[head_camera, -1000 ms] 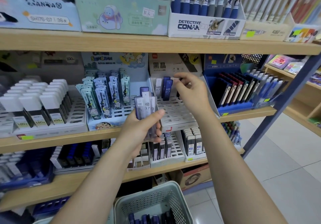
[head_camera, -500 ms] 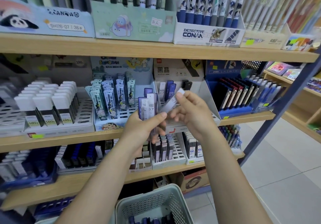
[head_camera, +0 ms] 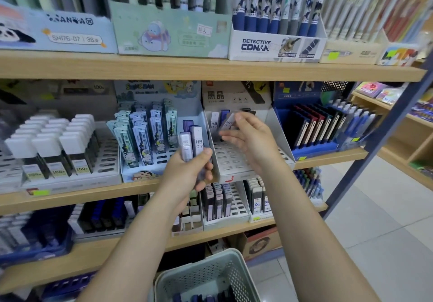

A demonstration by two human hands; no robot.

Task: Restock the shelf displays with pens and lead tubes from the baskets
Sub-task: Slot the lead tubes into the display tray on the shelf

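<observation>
My left hand (head_camera: pixel 188 169) grips a small bunch of lead tubes (head_camera: pixel 193 142), clear and purple, one marked HB 07, held upright in front of the middle shelf. My right hand (head_camera: pixel 251 141) pinches a single clear lead tube (head_camera: pixel 229 121) at its fingertips, tilted, over the white slotted display tray (head_camera: pixel 234 161). That tray holds a few tubes (head_camera: pixel 219 120) at its back row; most slots are bare. A pale green perforated basket (head_camera: pixel 206 276) sits below, with dark blue tubes (head_camera: pixel 201 298) in its bottom.
Left of the tray stands a cartoon-printed lead display (head_camera: pixel 150 133) and a white eraser-like display (head_camera: pixel 51 144). A blue display of cases (head_camera: pixel 328 128) is to the right. Pen boxes line the top shelf (head_camera: pixel 210 67). A blue metal post (head_camera: pixel 379 142) frames the right side.
My right hand drew back from the tray's rear row to the left hand's bunch, took one tube from it, and now carries it back up toward the tray's rear slots.
</observation>
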